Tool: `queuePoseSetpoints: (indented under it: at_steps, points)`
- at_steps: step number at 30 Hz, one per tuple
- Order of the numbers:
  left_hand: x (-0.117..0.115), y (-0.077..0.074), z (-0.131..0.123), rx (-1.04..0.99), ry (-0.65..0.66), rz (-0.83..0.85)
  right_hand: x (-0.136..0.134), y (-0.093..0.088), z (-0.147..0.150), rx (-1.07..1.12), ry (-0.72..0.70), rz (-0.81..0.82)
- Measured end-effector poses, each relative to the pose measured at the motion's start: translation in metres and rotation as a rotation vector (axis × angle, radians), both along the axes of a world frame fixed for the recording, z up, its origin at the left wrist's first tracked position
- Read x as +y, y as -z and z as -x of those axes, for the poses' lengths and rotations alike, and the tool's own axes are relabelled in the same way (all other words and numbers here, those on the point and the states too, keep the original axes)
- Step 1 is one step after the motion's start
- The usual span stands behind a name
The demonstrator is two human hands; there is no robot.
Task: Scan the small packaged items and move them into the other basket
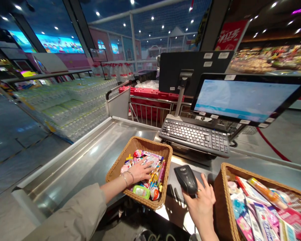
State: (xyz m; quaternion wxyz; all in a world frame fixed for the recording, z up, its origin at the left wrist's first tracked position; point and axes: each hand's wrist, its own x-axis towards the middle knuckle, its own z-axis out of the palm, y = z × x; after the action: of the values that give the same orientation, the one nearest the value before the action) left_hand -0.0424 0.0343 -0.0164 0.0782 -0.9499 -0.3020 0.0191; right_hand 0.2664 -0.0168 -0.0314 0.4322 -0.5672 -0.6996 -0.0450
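Observation:
My left hand [140, 171] reaches into a brown woven basket [138, 140] of small packaged sweets and toys, its fingers spread over the packets. A green-framed package [141, 191] and a red and white round item [154, 193] lie near its wrist. My right hand [200, 201] is at a black handheld scanner [186, 179], with the thumb beneath it and the other fingers apart on its right side. How firmly the hand grips the scanner's hidden handle is not visible. Another woven basket [217, 197] with packets and tubes stands to the right of this hand.
Behind the baskets are a black keyboard [195, 135] and a lit monitor [243, 97], with a second monitor [190, 72] seen from behind. A metal counter [90, 157] with a raised rim extends left. Beyond stand a shopping cart [150, 110] and stacked bottle packs [70, 103].

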Motion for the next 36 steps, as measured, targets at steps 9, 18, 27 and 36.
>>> queuePoseSetpoints:
  at_steps: [9,18,27,36]
  points:
    - [-0.003,0.003,-0.02,-0.066,-1.001,0.111,-0.001,-0.005,0.007,0.057,0.004,0.014]
    - [0.022,0.042,-0.063,0.012,-1.184,0.221,-0.004,-0.005,0.001,0.091,-0.001,0.075]
    - [0.02,0.03,-0.054,0.018,-1.126,0.141,-0.005,-0.01,-0.006,0.09,0.043,0.085]
    - [0.012,-0.022,-0.038,-0.032,-0.97,-0.039,-0.005,-0.011,-0.004,0.062,0.059,0.042]
